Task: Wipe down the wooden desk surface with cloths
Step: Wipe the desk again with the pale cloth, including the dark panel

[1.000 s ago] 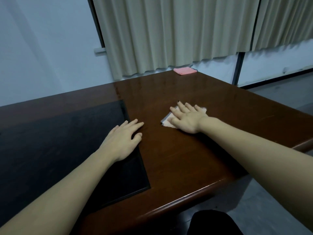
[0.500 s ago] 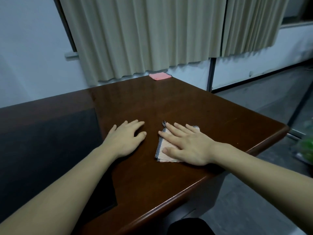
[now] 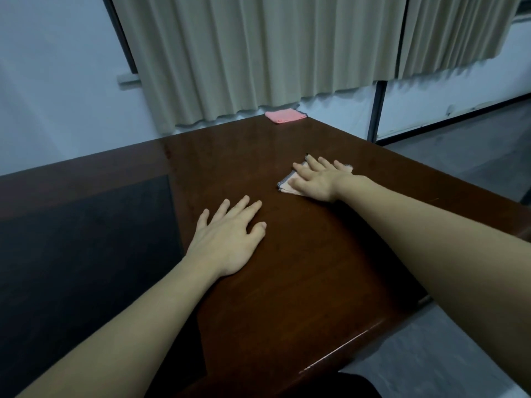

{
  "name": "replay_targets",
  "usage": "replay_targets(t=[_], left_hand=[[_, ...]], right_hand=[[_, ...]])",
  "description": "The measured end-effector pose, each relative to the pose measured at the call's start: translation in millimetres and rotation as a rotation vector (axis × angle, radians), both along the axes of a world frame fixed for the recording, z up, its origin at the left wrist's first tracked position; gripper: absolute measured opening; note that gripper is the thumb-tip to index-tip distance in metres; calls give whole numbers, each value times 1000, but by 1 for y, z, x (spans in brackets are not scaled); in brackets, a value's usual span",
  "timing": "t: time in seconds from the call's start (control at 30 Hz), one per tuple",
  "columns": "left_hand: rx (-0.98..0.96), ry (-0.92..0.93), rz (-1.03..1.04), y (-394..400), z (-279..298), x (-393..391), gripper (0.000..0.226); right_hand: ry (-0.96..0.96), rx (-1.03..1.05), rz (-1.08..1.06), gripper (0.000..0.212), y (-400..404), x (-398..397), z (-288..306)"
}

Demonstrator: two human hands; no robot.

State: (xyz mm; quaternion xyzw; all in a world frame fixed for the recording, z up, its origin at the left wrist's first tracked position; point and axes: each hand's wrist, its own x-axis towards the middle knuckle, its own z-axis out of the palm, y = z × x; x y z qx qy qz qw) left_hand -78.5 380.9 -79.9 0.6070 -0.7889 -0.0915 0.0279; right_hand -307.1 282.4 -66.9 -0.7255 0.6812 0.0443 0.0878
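Cloth (image 3: pixel 287 183) mostly under right hand (image 3: pixel 317 182)

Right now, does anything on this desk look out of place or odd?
Nothing stands out. The right hand presses a pale cloth flat, the left hand rests bare on the desk, and a pink cloth lies folded at the far edge.

L hand (image 3: pixel 230 239) flat, palm down, fingers spread & pointing fwd, thumb out to the right; L forearm bare, running from bottom-left corner; R hand (image 3: pixel 317 180) further fwd, palm down, fingers splayed, pressed flat; R arm nearly straight, bare, reaching in from the right edge; hands well apart, neither curled.
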Motion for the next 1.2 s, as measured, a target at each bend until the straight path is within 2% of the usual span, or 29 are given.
replay_targets(t=[0.2,0.57,0.67,0.73,0.83,1.07,1.2], left_hand=[[4,-22,-2,1,2,0,57],[-24,-28,20,8,2,-1,56],[-23,-39,16,7,1,-2,56],[-26,-41,15,6,0,-2,56],[-26,-31,12,6,-1,-2,56],[-38,-34,2,3,0,-1,56],[-40,-26,-2,4,0,-1,55]], right_hand=[[10,-23,77,67,31,-2,-3],[-8,-17,354,68,198,-9,0],[-18,-16,370,78,217,-12,0],[-23,-23,359,79,212,-13,-1],[-8,-27,316,70,180,-18,-3],[8,-51,103,67,71,-27,-9],[-13,-25,-6,67,40,-22,-3]])
